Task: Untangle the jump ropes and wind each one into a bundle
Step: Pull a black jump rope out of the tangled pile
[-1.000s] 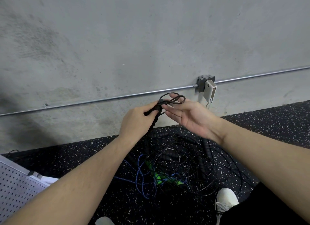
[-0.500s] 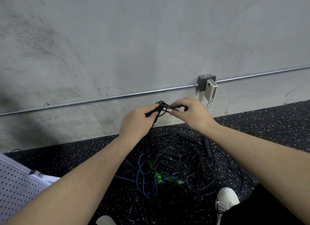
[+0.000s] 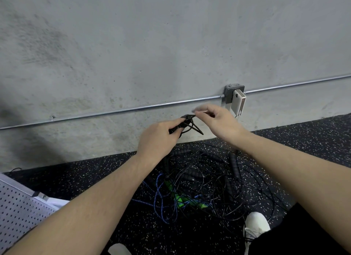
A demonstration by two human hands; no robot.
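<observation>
My left hand [image 3: 158,138] grips the handles and wound loops of a thin black jump rope [image 3: 187,124], held up in front of the wall. My right hand [image 3: 218,121] pinches a strand of that rope near its top, with the fingertips blurred. Below my hands a tangle of ropes [image 3: 205,186] lies on the floor: thin black cords, black beaded ropes, a blue rope [image 3: 158,199] and green handles [image 3: 182,198].
The speckled black rubber floor [image 3: 303,140] meets a concrete wall with a metal conduit [image 3: 114,113] and a junction box holding a white device [image 3: 238,101]. A perforated white panel [image 3: 17,209] sits at the lower left. My white shoe [image 3: 255,226] stands beside the tangle.
My right hand went from open under the loops to pinching a strand, then lifted up and to the right. The loops in my left hand are pulled tighter.
</observation>
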